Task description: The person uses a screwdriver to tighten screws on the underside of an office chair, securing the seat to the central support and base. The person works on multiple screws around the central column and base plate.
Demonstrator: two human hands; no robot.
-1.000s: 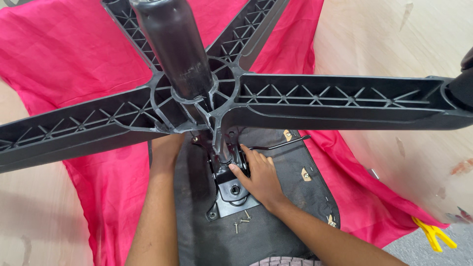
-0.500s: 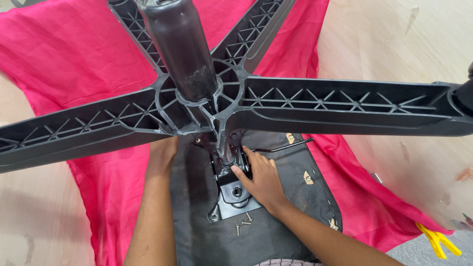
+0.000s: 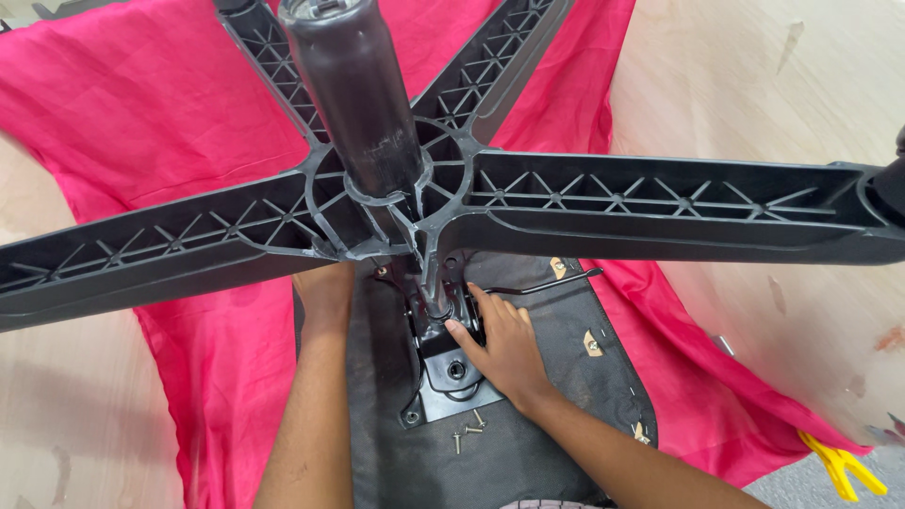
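Note:
An upturned office chair lies under me: a black five-arm star base [image 3: 660, 203] with its gas cylinder [image 3: 353, 94] pointing up at the camera, above a black seat underside [image 3: 556, 377]. A black metal mounting plate [image 3: 448, 363] is fixed at the seat's middle. My right hand [image 3: 500, 344] rests on this plate, fingers curled against the mechanism just below the base hub. My left hand [image 3: 325, 292] reaches under the hub on the left, and its fingers are hidden by a base arm. Several loose screws [image 3: 468, 432] lie on the seat near the plate.
A bright pink cloth [image 3: 141, 123] is spread beneath the chair on a pale wooden floor [image 3: 773, 85]. A thin black lever [image 3: 547, 283] sticks out to the right of the mechanism. A yellow plastic clamp [image 3: 844, 467] lies at the lower right.
The view has shifted slightly, with the base sitting a little higher in frame. Both hands stay at the mechanism; my right hand has edged a little up toward the hub.

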